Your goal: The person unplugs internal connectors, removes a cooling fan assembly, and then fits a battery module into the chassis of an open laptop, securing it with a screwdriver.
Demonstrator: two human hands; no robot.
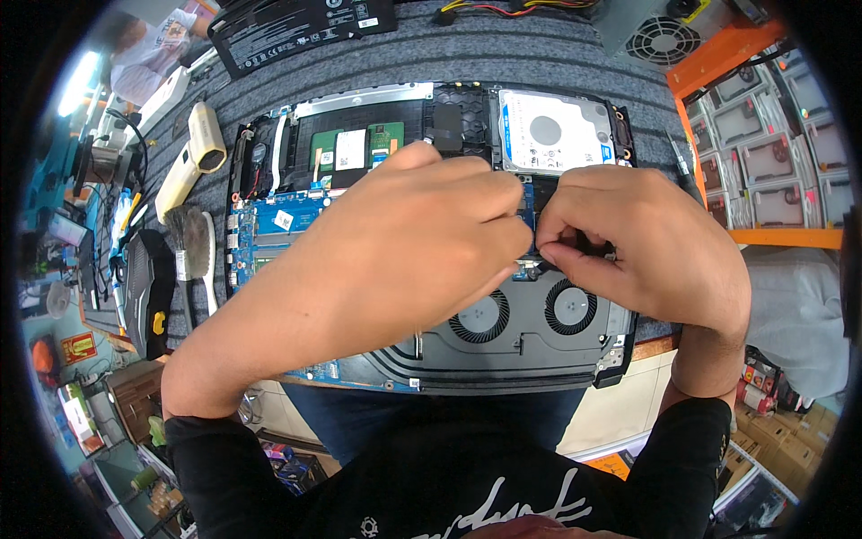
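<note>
An opened laptop (530,364) lies underside up on the ribbed grey mat, its inner parts bare. My left hand (458,216) reaches across its middle, fingers curled in and closed. Beside it my right hand (651,238) pinches thumb and forefinger together at the right edge of the blue circuit board (280,218). Whatever the fingertips hold is hidden or too small to make out. A silver hard drive (549,132) sits just beyond my right hand. Two black fans, a left fan (479,318) and a right fan (571,307), show below the hands.
A black battery pack (301,34) lies at the back. Left of the laptop are a dark-bristled brush (187,235), a white-handled brush (210,265), a cream handheld tool (193,162) and a black-and-yellow object (148,287). An orange rack (781,237) stands right; another person (148,54) is far left.
</note>
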